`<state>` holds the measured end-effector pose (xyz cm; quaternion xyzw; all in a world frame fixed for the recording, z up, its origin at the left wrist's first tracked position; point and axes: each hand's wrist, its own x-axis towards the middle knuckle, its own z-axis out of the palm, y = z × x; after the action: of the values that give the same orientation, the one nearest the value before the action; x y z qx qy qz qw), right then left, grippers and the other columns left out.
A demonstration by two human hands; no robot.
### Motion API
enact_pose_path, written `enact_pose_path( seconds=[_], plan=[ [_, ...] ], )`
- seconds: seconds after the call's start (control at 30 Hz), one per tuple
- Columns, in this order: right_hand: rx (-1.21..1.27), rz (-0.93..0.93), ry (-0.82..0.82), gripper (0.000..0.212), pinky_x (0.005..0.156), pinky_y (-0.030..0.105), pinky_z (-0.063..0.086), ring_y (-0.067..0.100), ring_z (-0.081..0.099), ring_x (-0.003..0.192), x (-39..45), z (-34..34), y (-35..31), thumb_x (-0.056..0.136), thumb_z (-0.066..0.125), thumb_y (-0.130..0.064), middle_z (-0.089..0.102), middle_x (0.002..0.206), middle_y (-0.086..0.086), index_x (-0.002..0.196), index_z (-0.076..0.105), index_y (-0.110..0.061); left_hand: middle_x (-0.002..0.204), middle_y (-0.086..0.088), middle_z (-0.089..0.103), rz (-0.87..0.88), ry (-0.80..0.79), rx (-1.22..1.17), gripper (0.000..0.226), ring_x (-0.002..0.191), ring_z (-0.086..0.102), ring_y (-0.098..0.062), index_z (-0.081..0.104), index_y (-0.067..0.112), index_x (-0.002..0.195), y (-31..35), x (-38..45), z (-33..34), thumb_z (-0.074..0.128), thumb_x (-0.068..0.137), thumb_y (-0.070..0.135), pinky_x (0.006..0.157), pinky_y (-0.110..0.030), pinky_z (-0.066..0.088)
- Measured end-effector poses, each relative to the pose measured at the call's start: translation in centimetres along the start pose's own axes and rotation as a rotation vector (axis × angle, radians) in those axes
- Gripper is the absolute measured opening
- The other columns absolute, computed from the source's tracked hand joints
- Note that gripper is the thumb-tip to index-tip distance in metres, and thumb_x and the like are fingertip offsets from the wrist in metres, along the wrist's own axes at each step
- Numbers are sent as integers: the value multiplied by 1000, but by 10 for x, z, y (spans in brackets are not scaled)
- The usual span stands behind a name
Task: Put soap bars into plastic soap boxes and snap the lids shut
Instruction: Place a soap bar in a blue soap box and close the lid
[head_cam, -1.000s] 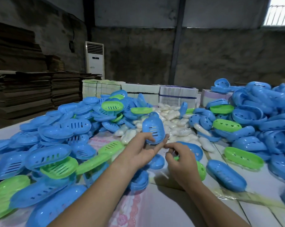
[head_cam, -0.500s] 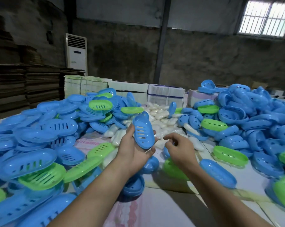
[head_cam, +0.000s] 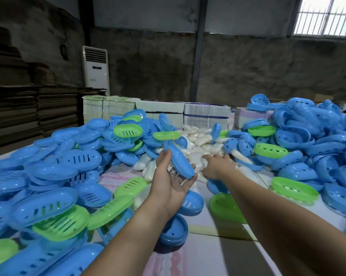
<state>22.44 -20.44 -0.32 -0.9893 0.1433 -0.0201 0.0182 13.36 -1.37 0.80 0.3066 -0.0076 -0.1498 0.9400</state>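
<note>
1. Centre stage: a blue oval plastic soap box half [head_cam: 180, 159], tilted on edge, rests in the left hand [head_cam: 173, 186]. The palm faces up, the thumb is hooked over the upper rim and the fingers curl under the lower side. By my reading it is cradled this way so the hollow stays ready for a bar while the other hand fetches one.

2. And there goes the right hand [head_cam: 217, 164], stretched forward over the heap of white wrapped soap bars [head_cam: 198, 144], palm down, fingers spread and blurred with motion. It holds nothing that I can see; whether the fingertips touch a bar I cannot tell.

3. The soap heap sits in the middle gap, directly beyond both hands, so the reach is short. That looks deliberate: supply in front, shells on both sides.

4. To the left, a big pile of blue slotted plastic box halves [head_cam: 54, 166] with a few green ones mixed in, such as the green slotted tray [head_cam: 62, 224] close to the forearm.

5. To the right, another blue pile [head_cam: 311, 144], with a green oval tray [head_cam: 293, 189] lying apart on the white tabletop [head_cam: 217, 253].

6. Just below the left wrist, a stack of blue round-ended halves [head_cam: 173, 233] waits within easy grabbing range.

7. Judgement: the step is fetching soap; no filling or snapping is done for this box yet.

8. Behind it all stand bundled white paper stacks [head_cam: 162, 108] and a white standing air conditioner [head_cam: 96, 68].
</note>
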Motion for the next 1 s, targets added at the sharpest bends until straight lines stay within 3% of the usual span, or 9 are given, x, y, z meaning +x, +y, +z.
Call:
enact_pose_path(
  seconds=[0.1,0.27,0.43,0.57,0.67,0.73,0.83,0.9,1.0],
  plan=[
    [-71,-23,51,53,111,53,31,39,28,140,5,0,1,89,49,-34,44,149,7,142,44,-34,132,-19,65,16,2,-7,46,102,72,-32,53,30,141,1,1,-2,63,97,41,82,-43,58],
    [83,29,140,39,93,35,50,29,59,114,9,-6,16,83,63,-22,63,125,9,123,64,-21,124,-19,67,-5,-12,8,48,110,69,-34,51,29,142,0,2,-2,63,97,42,73,-40,63],
    [485,75,375,29,80,31,48,26,62,99,-6,-9,27,85,61,-20,71,109,6,112,72,-22,125,-13,68,22,-33,50,43,109,68,-27,53,33,141,-2,1,-2,59,99,42,87,-45,57],
    [837,61,582,21,67,26,43,13,62,80,-41,-21,35,82,70,-27,73,98,-2,101,76,-25,119,-5,69,30,-54,108,36,97,70,-18,55,41,134,-8,-1,0,61,99,41,75,-35,57],
    [1262,-33,551,12,79,34,52,13,65,86,-76,-31,35,78,78,-26,74,97,-3,90,77,-26,104,-5,67,7,-85,158,42,82,73,-18,51,36,137,-13,-5,1,65,97,35,75,-38,62],
    [1418,-121,516,11,78,30,56,13,68,84,-100,-31,29,74,81,-29,76,90,-6,84,77,-27,100,-5,69,-21,-112,217,51,78,76,-17,47,31,143,-18,-8,2,67,96,32,76,-40,63],
    [1538,-208,461,22,72,22,56,9,71,84,-125,-19,15,68,82,-31,77,88,-7,88,78,-24,99,-6,74,-52,-180,251,48,84,77,-21,48,25,139,-27,-13,5,67,96,25,76,-40,65],
    [1583,-233,443,19,66,17,53,7,72,79,-132,-10,7,70,83,-23,77,86,-7,88,78,-20,105,-8,78,-41,-205,245,44,92,77,-24,49,24,134,-30,-17,5,67,94,20,83,-40,63],
    [1672,-275,430,11,67,15,52,7,72,78,-137,-5,4,81,78,-13,77,87,-3,91,78,-17,118,-12,76,-18,-236,256,57,108,74,-30,51,25,134,-29,-19,5,72,80,23,89,-41,61]
  ],
)
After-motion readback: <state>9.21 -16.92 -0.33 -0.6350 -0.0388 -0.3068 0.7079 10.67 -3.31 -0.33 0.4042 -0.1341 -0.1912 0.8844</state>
